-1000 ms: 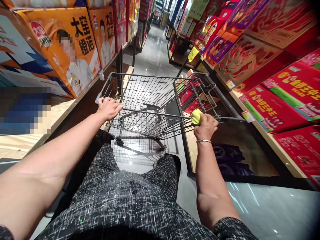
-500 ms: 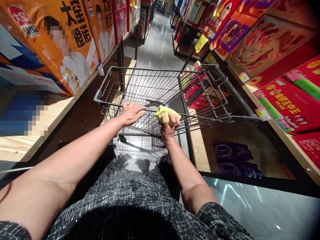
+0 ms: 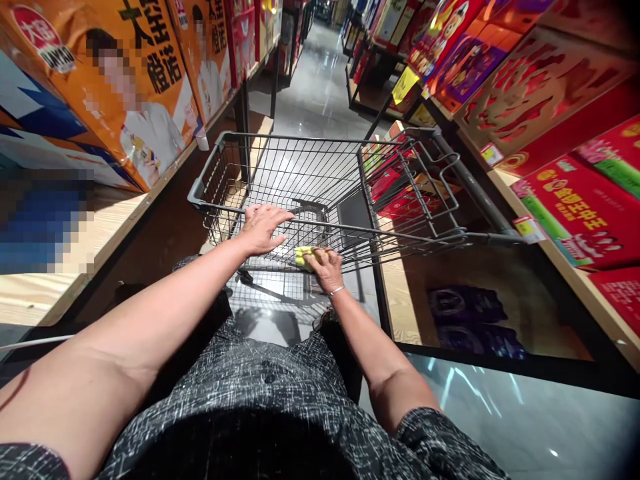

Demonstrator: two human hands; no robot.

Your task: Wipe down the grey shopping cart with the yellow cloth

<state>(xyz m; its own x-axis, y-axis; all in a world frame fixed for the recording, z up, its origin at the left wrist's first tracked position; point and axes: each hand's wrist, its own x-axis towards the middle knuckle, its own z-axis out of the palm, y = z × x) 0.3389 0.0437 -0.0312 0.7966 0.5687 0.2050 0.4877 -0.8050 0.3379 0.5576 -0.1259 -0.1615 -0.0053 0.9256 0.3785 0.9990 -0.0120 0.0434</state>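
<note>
Standing crosswise between two rows of shelving, the wire shopping cart [image 3: 300, 137] spans most of the aisle, its left end near the wooden left shelf [image 3: 30, 293] and its handle end reaching in view to the front edge of the right shelf [image 3: 405, 313]. Beyond its far rim the grey floor [image 3: 320, 73] runs on as a narrow open lane; on the near side, the person's body stands close, with a strip of floor between the legs and the wires. Orange boxes [image 3: 150, 127] line the left side, red boxes [image 3: 580, 207] the right. The left hand [image 3: 263, 229] lies over the cart's near rail [image 3: 345, 228], fingers long and loosely extended, thumb well apart from them; how firmly it bears there I cannot tell. Lower and to its right, just below that rail, the right hand [image 3: 327, 270] has its bent fingers over a yellow cloth [image 3: 303, 257], holding it at the near mesh. The cloth sticks out past the fingertips toward the left hand, well apart from it.
</note>
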